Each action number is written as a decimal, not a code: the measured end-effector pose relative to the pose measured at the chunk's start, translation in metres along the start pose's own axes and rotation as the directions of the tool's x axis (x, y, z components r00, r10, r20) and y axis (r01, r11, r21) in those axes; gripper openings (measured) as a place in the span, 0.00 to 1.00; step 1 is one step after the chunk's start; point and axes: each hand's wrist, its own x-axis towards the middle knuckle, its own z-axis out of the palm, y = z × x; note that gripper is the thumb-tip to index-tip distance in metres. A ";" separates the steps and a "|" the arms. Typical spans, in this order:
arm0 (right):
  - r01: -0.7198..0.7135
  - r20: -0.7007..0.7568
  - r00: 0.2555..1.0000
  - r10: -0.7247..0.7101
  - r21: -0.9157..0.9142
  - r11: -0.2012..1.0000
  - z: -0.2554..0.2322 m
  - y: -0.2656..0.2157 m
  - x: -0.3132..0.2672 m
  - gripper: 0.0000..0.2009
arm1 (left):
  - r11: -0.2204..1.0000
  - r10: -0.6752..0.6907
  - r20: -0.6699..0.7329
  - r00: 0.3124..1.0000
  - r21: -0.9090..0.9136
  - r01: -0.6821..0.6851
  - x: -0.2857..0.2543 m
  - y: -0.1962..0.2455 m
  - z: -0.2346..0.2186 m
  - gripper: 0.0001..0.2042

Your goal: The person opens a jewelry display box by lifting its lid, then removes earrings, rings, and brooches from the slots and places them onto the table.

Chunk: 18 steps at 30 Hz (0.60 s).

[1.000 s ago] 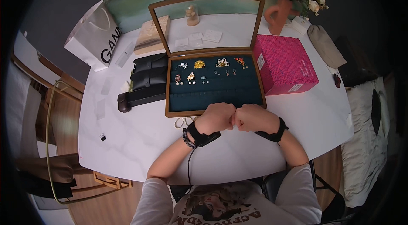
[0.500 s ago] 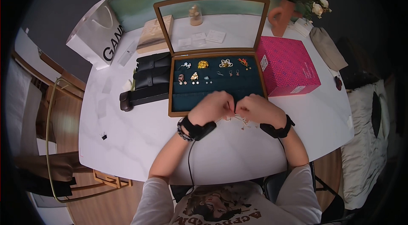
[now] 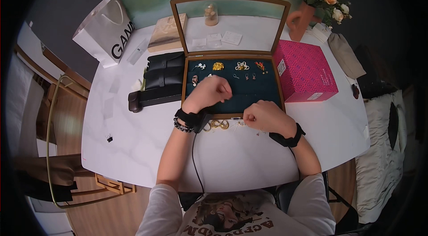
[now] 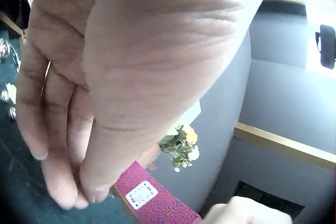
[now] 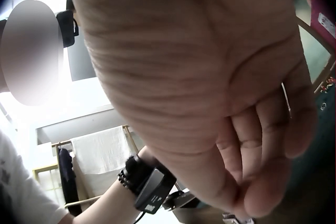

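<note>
Now left hand [image 3: 213, 91] curled over jewelry case [image 3: 277, 85] — right hand [image 3: 263, 118] curled; contents can't tell.

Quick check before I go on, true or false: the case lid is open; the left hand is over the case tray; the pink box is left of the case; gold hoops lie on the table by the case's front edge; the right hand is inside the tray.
1. The case lid is open. True.
2. The left hand is over the tray. True.
3. The pink box is left of the case. False: it is on the right.
4. Gold hoops lie on the table by the case's front edge. True.
5. The right hand is inside the tray. False: it is at the front edge, over the table.
</note>
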 end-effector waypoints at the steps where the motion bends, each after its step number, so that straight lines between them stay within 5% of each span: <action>1: -0.025 0.054 0.998 0.026 -0.031 0.999 0.002 -0.002 -0.001 0.06 | 0.997 0.007 -0.109 0.994 0.078 0.001 0.000 -0.002 -0.004 0.05; 6: 0.019 0.040 0.999 -0.011 -0.210 0.977 0.024 -0.004 0.000 0.05 | 0.952 0.060 -0.422 0.905 0.298 0.076 0.002 -0.021 -0.014 0.04; 18: 0.128 -0.107 0.977 -0.186 -0.407 0.905 0.054 0.011 0.002 0.07 | 0.924 0.062 -0.503 0.862 0.356 0.141 0.002 -0.040 -0.020 0.07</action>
